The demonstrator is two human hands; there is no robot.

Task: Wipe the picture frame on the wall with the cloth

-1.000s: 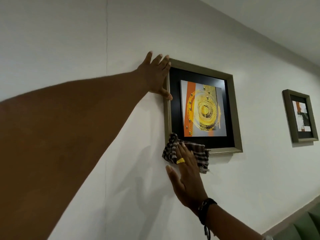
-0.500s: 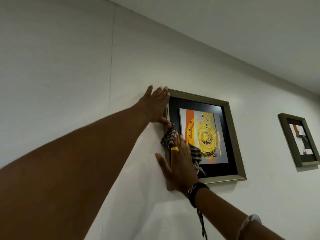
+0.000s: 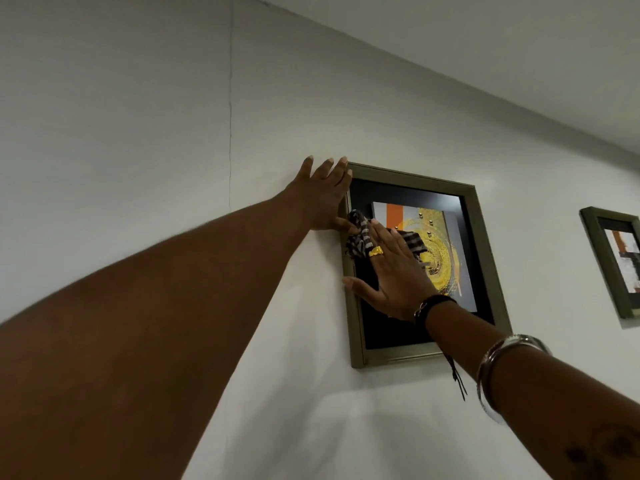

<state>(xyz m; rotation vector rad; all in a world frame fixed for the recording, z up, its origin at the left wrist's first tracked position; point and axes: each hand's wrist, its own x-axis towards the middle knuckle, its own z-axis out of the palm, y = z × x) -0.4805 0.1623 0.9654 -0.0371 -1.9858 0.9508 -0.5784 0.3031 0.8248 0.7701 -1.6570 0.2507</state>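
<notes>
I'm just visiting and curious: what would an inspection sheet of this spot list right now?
Surface: white wall, a thin vertical crack running down it.
Job's things: picture frame hanging on the wall; checked cloth pressed on its upper left glass.
Clutter: nothing seen.
Hands: left hand flat on the wall, steadying the frame's upper left edge; right hand flat, pressing the cloth, wearing a gold ring.
Cables: nothing seen; only a dark wristband cord dangling from the right wrist.
Surroundings: second framed picture further right; ceiling above.
</notes>
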